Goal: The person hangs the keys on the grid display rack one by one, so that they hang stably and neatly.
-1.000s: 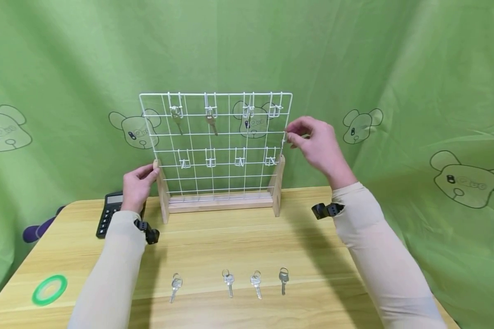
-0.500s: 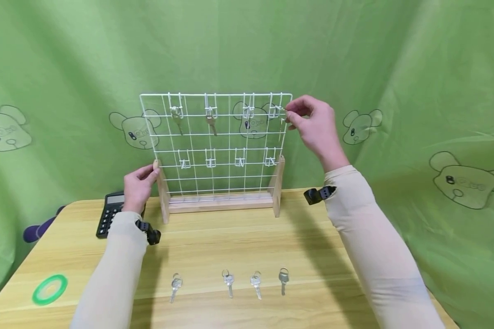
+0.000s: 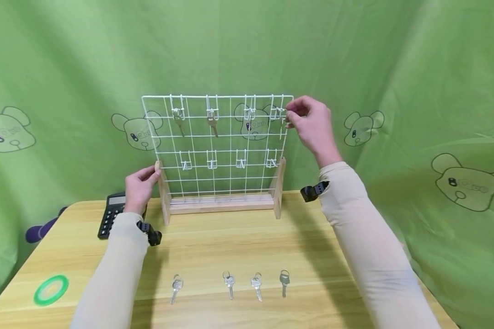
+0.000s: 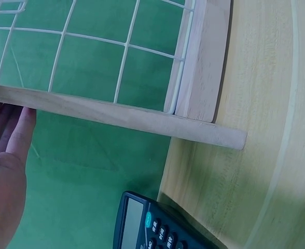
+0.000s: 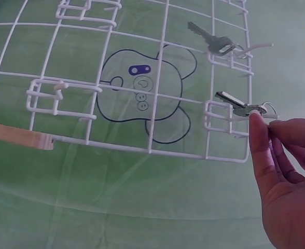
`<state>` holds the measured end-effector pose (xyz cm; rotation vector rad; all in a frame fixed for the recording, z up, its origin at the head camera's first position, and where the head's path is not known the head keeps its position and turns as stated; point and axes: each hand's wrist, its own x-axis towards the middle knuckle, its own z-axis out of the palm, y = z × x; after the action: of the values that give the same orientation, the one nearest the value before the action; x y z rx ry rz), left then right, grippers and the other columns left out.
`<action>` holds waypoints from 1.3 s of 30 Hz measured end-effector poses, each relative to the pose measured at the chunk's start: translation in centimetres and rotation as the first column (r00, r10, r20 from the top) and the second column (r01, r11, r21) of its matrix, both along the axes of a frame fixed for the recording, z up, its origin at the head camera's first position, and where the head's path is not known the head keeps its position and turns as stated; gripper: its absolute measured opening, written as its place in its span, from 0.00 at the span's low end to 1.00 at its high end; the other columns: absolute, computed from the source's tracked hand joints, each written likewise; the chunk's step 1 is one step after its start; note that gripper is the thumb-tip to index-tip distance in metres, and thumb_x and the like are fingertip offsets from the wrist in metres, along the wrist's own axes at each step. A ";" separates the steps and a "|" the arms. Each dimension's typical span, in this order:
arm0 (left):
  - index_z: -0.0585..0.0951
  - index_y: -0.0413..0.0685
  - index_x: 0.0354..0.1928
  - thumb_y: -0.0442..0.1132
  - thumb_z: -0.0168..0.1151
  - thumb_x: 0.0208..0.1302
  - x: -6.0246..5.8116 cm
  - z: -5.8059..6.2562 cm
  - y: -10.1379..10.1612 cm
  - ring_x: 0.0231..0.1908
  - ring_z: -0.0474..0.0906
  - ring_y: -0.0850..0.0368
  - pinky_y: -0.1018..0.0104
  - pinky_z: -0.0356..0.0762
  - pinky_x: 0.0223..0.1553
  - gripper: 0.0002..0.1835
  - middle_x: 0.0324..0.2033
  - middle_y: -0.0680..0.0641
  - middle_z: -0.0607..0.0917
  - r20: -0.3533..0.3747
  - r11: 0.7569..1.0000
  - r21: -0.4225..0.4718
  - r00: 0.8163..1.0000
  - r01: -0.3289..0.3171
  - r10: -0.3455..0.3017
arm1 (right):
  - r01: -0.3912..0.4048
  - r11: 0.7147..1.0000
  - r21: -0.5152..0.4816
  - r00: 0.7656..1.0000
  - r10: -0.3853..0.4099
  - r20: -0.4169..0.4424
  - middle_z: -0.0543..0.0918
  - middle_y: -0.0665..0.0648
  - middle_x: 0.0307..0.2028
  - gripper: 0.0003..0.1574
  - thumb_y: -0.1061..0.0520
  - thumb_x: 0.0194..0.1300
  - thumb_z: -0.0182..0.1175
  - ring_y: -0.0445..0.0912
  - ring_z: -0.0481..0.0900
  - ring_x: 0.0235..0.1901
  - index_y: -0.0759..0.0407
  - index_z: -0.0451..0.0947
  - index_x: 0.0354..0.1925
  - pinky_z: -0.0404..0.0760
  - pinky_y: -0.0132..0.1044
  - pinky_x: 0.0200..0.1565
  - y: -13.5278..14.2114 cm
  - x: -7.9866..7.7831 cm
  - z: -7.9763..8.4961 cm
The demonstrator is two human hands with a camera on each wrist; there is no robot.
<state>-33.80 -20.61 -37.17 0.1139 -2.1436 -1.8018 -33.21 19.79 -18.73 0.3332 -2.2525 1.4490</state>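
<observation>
- Since a second ago, the right hand [image 3: 310, 124] is standing higher: it was at the rack's [image 3: 218, 151] right edge near mid-height, and it is now sitting at the top right corner, by the last hook [image 3: 276, 112] of the upper row. Since half a second ago it is barely shifting.
- The left hand [image 3: 139, 187] is staying where it was, against the left wooden post [image 3: 162, 192].
- The right hand is pinching a key [image 5: 243, 107] between thumb and fingertips [image 5: 257, 129], its ring [image 5: 265, 109] lying at that corner hook; the other fingers are curling loosely, and the forearm is rising steeply from the table [image 3: 325, 256].
- The left hand is resting on the post with its fingers nearly straight, gripping nothing.
- Three keys are hanging on the other upper hooks; the lower hooks are bare.
- Four keys [image 3: 230, 284] are lying in a row along the table's near edge.
- A calculator [image 3: 110, 219] is lying by the far left corner, a green ring [image 3: 51, 289] near the left edge.
</observation>
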 end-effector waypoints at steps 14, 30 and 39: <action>0.76 0.38 0.62 0.40 0.63 0.69 -0.3 0.0 0.1 0.55 0.76 0.47 0.66 0.76 0.57 0.23 0.57 0.36 0.79 -0.024 1.000 0.012 1.000 0.012 -0.012 | 0.039 0.999 0.032 0.999 -0.039 -0.013 0.80 0.59 0.45 0.16 0.66 0.69 0.59 0.48 0.78 0.43 0.67 0.76 0.54 0.84 0.36 0.45 0.9 -0.9 -2.0; 0.75 0.38 0.63 0.39 0.63 0.69 -0.3 -0.1 -0.1 0.57 0.75 0.47 0.65 0.75 0.58 0.23 0.59 0.37 0.78 -0.029 1.000 0.016 0.999 0.020 -0.020 | -0.008 0.983 0.183 1.000 0.005 0.020 0.80 0.56 0.44 0.12 0.62 0.69 0.60 0.49 0.78 0.43 0.62 0.77 0.51 0.82 0.39 0.45 1.8 1.3 -7.2; 0.75 0.38 0.63 0.39 0.62 0.69 -0.3 0.0 -0.1 0.57 0.76 0.48 0.66 0.75 0.58 0.23 0.59 0.37 0.78 -0.025 1.000 0.016 0.999 0.020 -0.020 | -0.088 0.957 0.277 0.996 0.076 0.053 0.80 0.56 0.42 0.10 0.62 0.69 0.60 0.51 0.78 0.42 0.62 0.78 0.48 0.81 0.43 0.47 0.7 2.7 -9.9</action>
<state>-34.07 -20.67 -37.16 0.0739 -2.1209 -1.8229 -30.48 20.52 -28.63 0.4939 -2.5087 1.1841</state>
